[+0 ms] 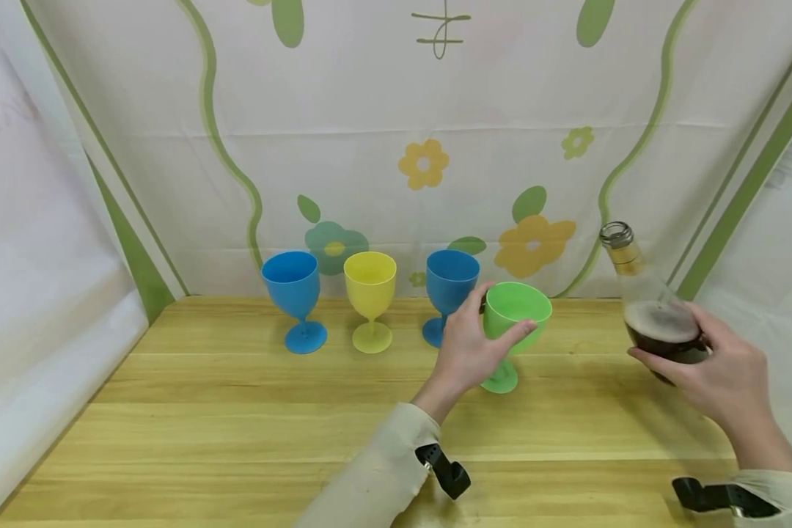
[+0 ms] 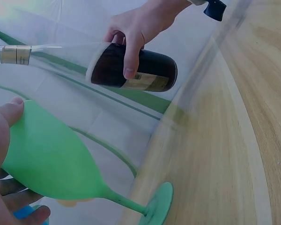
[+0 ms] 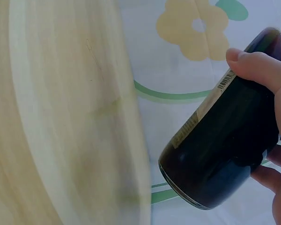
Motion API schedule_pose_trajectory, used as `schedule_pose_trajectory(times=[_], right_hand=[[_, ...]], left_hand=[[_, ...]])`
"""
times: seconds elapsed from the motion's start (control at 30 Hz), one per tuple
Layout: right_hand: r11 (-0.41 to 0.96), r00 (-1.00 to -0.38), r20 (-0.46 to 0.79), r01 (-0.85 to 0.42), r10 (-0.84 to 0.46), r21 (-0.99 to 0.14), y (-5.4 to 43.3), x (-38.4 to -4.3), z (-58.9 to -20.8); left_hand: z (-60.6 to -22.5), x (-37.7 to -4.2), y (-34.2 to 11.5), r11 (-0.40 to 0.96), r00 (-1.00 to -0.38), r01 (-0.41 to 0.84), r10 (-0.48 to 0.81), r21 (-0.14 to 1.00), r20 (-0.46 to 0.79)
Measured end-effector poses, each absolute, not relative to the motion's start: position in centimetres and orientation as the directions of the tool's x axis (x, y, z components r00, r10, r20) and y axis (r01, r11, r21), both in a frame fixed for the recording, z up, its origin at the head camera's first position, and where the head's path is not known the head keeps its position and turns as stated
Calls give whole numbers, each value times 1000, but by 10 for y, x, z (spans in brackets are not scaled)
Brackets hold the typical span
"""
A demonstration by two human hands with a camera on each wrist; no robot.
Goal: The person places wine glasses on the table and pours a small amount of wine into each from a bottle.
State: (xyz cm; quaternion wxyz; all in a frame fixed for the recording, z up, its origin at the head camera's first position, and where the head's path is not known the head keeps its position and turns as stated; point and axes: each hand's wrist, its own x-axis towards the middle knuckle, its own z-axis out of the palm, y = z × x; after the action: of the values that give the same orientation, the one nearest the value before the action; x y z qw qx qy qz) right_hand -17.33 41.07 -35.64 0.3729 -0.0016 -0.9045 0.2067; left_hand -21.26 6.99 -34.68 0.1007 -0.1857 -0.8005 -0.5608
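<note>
My left hand (image 1: 470,346) grips the bowl of a green plastic goblet (image 1: 518,304), thumb on the near side and fingers round the far side. The goblet leans slightly; its foot (image 2: 160,206) is close to the tabletop in the left wrist view. To the right, my right hand (image 1: 732,367) holds a clear glass bottle (image 1: 660,334) round its body, the neck tilted left toward the goblet. Dark liquid with a pale froth fills the lower part of the bottle. A paper label (image 3: 196,119) shows beside the thumb. The bottle's base is raised above the table.
Along the back of the wooden table (image 1: 237,433) stand a blue goblet (image 1: 297,286), a yellow goblet (image 1: 371,290) and another blue goblet (image 1: 450,279), the last partly hidden by my left hand. A flower-printed white cloth (image 1: 369,95) hangs right behind them.
</note>
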Motion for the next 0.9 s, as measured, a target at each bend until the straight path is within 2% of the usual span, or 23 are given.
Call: schedule_pose_trajectory(times=[0.17,0.53,0.73,0.9], right_hand=[[943,-694,713,-167,95,-287,411,-172,-353],[971,-682,732,-173,3,-166,419,-167,-348],[979,-700,714,-165,-30,-121,423,-165,-346],[982,-677,734,-169,-57,-80,424,-167,-348]], left_hand=[[-346,-212,69,318,-913,406,181,857,365],[-345,-210,66,315,-922,383,187,869,338],[-347,-211,66,321,-924,378,183,868,335],[-346,-212,66,330,-919,392,186,859,348]])
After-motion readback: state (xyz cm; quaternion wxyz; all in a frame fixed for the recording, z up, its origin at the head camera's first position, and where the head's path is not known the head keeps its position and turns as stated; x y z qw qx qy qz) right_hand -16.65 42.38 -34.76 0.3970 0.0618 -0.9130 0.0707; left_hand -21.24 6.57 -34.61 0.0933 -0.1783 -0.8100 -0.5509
